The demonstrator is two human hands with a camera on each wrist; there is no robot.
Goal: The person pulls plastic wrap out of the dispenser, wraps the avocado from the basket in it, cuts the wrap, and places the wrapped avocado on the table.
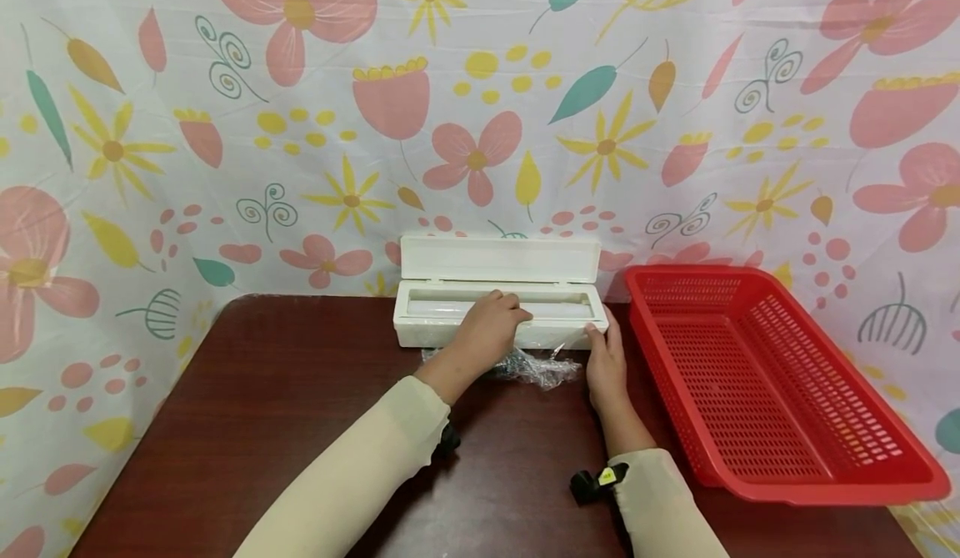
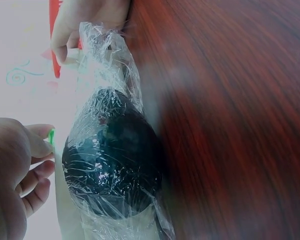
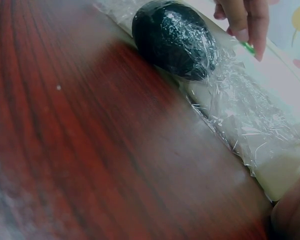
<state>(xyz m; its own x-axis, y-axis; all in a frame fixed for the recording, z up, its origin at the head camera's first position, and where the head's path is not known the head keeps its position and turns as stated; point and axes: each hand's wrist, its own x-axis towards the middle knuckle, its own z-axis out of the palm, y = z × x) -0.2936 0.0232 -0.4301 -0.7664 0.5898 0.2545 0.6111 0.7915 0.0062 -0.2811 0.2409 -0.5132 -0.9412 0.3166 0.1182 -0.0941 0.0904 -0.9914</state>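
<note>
A white cling film dispenser (image 1: 420,333) stands on the table with its lid (image 1: 498,259) raised and a roll of film (image 1: 435,309) inside. My left hand (image 1: 487,330) reaches over its front edge; thumb and forefinger pinch a small green slider (image 2: 51,136) there. At the dispenser's right end, my right hand (image 1: 607,370) grips the corner, thumb at the front and fingers round the side. In front of the box lies a dark, smooth oval thing (image 2: 112,155) wrapped in crinkled clear film (image 3: 255,120). The left forearm partly hides it in the head view.
A red plastic basket (image 1: 757,374) with slotted walls stands to the right, close to the right hand. Behind the dark red wooden table (image 1: 300,391) hangs a flowered cloth (image 1: 480,82), near the raised lid. Black straps (image 1: 596,485) sit at the wrists.
</note>
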